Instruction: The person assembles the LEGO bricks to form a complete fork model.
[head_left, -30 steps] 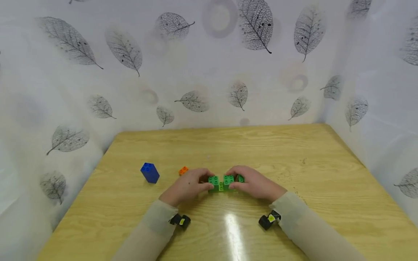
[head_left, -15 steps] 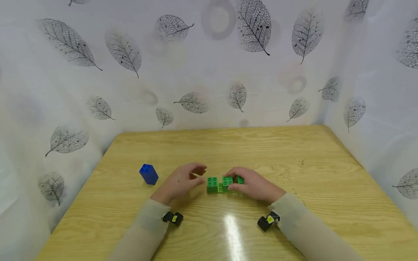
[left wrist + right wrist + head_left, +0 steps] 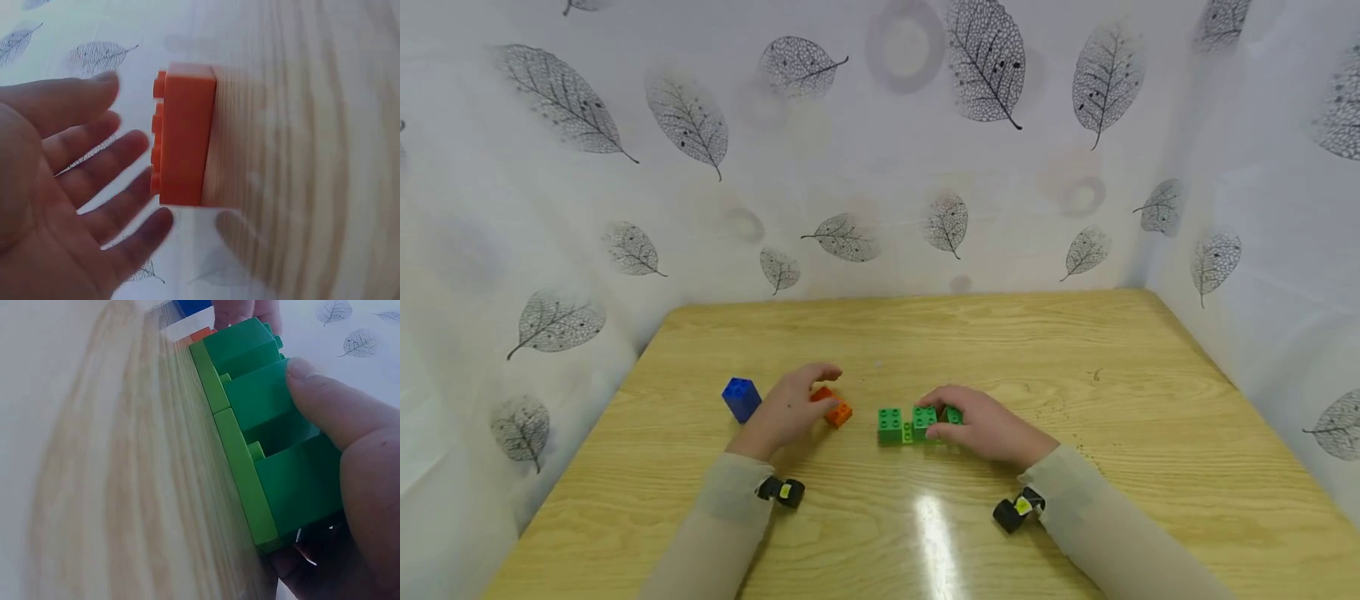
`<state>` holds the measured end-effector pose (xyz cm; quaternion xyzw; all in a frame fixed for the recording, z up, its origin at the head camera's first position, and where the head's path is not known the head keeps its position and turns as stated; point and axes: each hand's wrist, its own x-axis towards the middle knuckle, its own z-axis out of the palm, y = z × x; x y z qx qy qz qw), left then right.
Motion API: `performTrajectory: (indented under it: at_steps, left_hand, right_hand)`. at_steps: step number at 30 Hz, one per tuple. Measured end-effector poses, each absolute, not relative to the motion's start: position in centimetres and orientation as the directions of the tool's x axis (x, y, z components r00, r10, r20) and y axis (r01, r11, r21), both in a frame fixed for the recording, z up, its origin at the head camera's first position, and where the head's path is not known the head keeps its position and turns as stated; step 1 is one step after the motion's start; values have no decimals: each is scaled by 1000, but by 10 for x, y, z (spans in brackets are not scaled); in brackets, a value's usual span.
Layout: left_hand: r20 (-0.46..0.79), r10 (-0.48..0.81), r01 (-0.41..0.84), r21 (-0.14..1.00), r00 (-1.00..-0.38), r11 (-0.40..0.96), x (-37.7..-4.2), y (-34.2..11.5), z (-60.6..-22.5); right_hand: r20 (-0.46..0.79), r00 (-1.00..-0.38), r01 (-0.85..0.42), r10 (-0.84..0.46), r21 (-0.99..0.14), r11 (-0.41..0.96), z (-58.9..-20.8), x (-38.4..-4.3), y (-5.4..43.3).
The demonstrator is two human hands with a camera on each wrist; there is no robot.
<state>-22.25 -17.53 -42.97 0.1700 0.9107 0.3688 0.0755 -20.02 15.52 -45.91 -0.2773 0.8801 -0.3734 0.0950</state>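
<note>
My left hand [image 3: 784, 412] is over an orange toy building brick [image 3: 841, 414], its fingers spread and relaxed around it. In the left wrist view a gap shows between the thumb and the orange brick [image 3: 186, 140], which stands on the table studs up. My right hand [image 3: 988, 427] grips a row of green building bricks [image 3: 890, 424], thumb against the middle one. Seen from the right wrist, dark green bricks [image 3: 259, 397] sit spaced apart on a light green base [image 3: 245, 484] made of two pieces end to end. The far-side fingers of that hand are mostly hidden.
A tall blue brick [image 3: 742, 400] stands on the wooden table [image 3: 1000, 342], just left of my left hand. A white leaf-patterned cloth [image 3: 880, 150] hangs behind the table and along its sides.
My left hand has let go of the left green brick and moved left to the orange brick, which now shows more. My right hand has stayed on the green bricks.
</note>
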Motion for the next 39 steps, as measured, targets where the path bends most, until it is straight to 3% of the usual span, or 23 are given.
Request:
performTrajectory:
  at_steps: [18,26,39]
  left_hand:
    - [-177,343,139,677,-923,723,-225,-179,-437]
    - [-194,340,124,680,-920,723,-224,-174,-437]
    - [-159,441,186,744,-884,642,-215,-151,-441]
  right_hand:
    - [74,-831,-438,-552,-699,565,-461,-200,156]
    - [88,-895,-360,-438,-722,591,-453,-196,158]
    - [131,-887,-390,-443,-727,566,-440,-195,156]
